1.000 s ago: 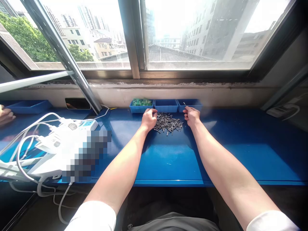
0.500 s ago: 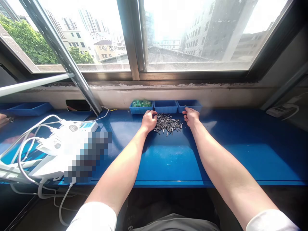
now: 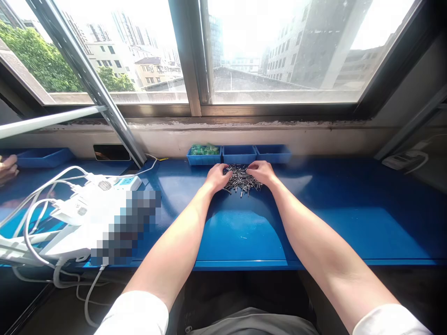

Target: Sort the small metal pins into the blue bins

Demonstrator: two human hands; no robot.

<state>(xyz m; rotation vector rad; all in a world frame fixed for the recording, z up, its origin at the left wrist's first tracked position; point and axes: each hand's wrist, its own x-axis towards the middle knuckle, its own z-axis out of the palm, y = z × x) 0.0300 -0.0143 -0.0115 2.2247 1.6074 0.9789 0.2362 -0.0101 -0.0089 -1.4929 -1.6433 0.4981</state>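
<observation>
A pile of small dark metal pins (image 3: 240,180) lies on the blue table (image 3: 244,232). At the pile's left edge is my left hand (image 3: 218,177), its fingers bent and closed on something I cannot make out. My right hand (image 3: 261,172) reaches over the pile's right side, fingertips down among the pins; whether a pin is between them is too small to tell. Just behind the pile stand three blue bins: the left bin (image 3: 204,160) holds green pieces (image 3: 205,149), and beside it are the middle bin (image 3: 239,155) and the right bin (image 3: 273,155).
White power strips and plugs (image 3: 80,204) with looping cables cover the table's left part. Behind them a dark phone-like device (image 3: 111,152) lies near a metal post (image 3: 122,135). Another person's hand (image 3: 7,168) shows at the far left by another blue bin (image 3: 45,158).
My right hand has moved left and slightly down from in front of the right bin onto the pile. My left hand has shifted slightly. The other person's hand shows more.
</observation>
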